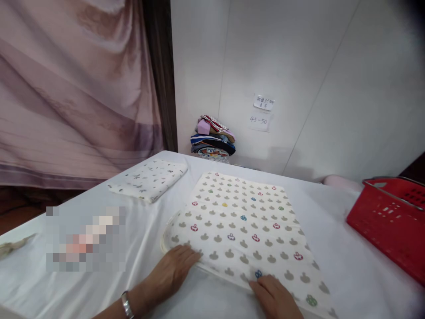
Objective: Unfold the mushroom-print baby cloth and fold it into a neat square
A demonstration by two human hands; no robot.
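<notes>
A cream cloth with mushroom prints in grey, red, blue and green lies spread as a folded rectangle on the white-covered table. On its near left edge, by the rounded folded corner, my left hand rests with fingers stretched flat. A silver bracelet circles that wrist. My right hand lies over the near edge further right, fingertips on the fabric; its thumb is hidden and the frame cuts off its lower part. No gripped fold shows in either hand.
A folded white patterned cloth lies at the far left of the table. A pixelated patch hides something nearer. The red basket stands on the right. Behind the far edge, folded fabrics are piled against the wall; a curtain hangs left.
</notes>
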